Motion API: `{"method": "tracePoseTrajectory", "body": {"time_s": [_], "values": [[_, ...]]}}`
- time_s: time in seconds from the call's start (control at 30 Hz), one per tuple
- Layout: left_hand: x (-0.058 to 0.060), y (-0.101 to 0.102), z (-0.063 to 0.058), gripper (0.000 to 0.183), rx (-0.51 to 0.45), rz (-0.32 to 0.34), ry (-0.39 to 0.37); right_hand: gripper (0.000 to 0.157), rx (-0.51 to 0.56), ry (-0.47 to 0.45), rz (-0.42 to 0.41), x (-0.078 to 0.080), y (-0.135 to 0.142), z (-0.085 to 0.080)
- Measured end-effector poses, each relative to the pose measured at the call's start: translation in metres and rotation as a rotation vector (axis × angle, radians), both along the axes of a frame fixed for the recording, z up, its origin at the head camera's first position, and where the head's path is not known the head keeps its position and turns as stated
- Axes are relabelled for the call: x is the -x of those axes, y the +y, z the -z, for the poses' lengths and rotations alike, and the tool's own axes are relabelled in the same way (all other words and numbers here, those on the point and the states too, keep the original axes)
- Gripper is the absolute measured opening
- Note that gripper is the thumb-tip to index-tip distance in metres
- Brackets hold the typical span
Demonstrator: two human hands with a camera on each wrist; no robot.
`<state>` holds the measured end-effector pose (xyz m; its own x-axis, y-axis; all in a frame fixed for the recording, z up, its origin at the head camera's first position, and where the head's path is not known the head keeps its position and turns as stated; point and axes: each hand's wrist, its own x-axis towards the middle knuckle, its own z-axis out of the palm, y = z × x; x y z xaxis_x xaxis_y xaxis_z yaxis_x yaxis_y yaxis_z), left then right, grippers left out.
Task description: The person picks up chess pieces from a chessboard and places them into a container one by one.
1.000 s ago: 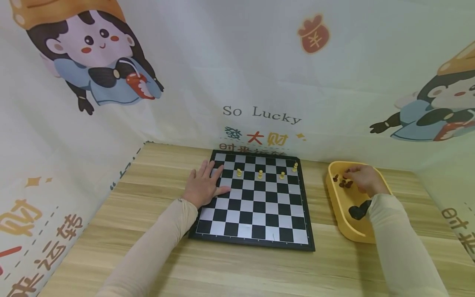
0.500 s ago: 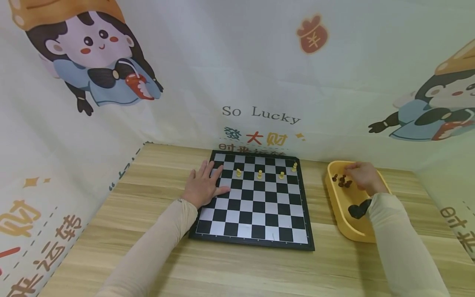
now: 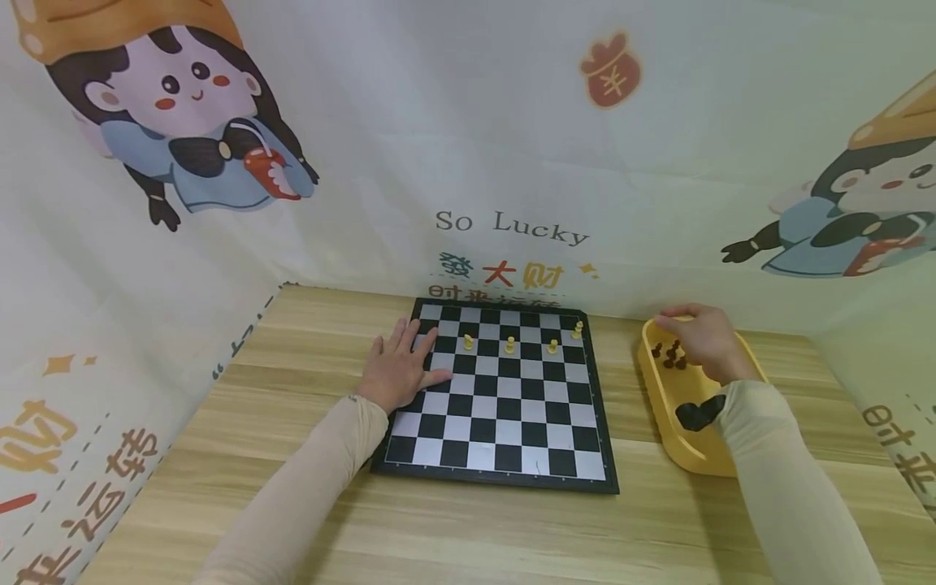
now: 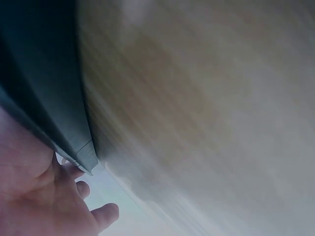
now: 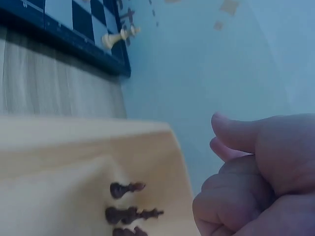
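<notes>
My left hand (image 3: pixel 395 370) rests flat, fingers spread, on the left edge of a black-and-white chessboard (image 3: pixel 483 406). In the left wrist view its fingers reach along the board's dark side. Several pale yellow chess pieces (image 3: pixel 509 345) stand on the board's far part. My right hand (image 3: pixel 705 341) is over the far end of a yellow tray (image 3: pixel 661 422), fingertips near its far left rim. The right wrist view shows its fingers curled, thumb close to the forefinger; no piece shows between them, and the inside of the grip is hidden. Several dark brown chess pieces (image 5: pixel 130 215) lie in the tray.
A wooden tabletop (image 3: pixel 453 532) bears the board and tray, with a strip of wood between them. A printed cloth (image 3: pixel 380 146) hangs behind and at both sides. A black object (image 3: pixel 698 414) sits at my right wrist, above the tray.
My right hand has moved up and left from among the dark pieces to the tray's far rim, uncovering more pieces. My left hand stays on the board, and the view has shifted slightly.
</notes>
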<state>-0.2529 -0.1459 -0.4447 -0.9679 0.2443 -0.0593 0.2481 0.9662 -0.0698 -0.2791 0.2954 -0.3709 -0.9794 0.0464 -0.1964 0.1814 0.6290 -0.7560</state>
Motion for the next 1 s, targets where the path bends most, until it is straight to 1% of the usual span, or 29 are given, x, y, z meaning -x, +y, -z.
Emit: {"method": "tracePoseTrajectory", "body": {"time_s": [0.27, 0.5, 0.63, 0.9, 1.0], "values": [[0.0, 0.0, 0.002, 0.083, 0.006, -0.005, -0.005, 0.049, 0.016, 0.032, -0.035, -0.002, -0.017, -0.006], [-0.001, 0.0, 0.002, 0.083, -0.005, -0.007, -0.017, 0.052, -0.005, 0.005, -0.057, -0.005, -0.034, -0.011], [-0.001, -0.001, 0.002, 0.082, -0.008, -0.007, -0.009, 0.049, -0.016, 0.012, -0.058, -0.003, -0.045, -0.013], [-0.003, -0.001, 0.0, 0.082, -0.003, -0.015, -0.012, 0.047, 0.02, 0.059, -0.075, 0.001, -0.066, -0.009], [-0.003, -0.001, -0.002, 0.082, -0.008, -0.01, -0.002, 0.047, 0.05, 0.056, -0.068, 0.003, -0.073, -0.005]]}}
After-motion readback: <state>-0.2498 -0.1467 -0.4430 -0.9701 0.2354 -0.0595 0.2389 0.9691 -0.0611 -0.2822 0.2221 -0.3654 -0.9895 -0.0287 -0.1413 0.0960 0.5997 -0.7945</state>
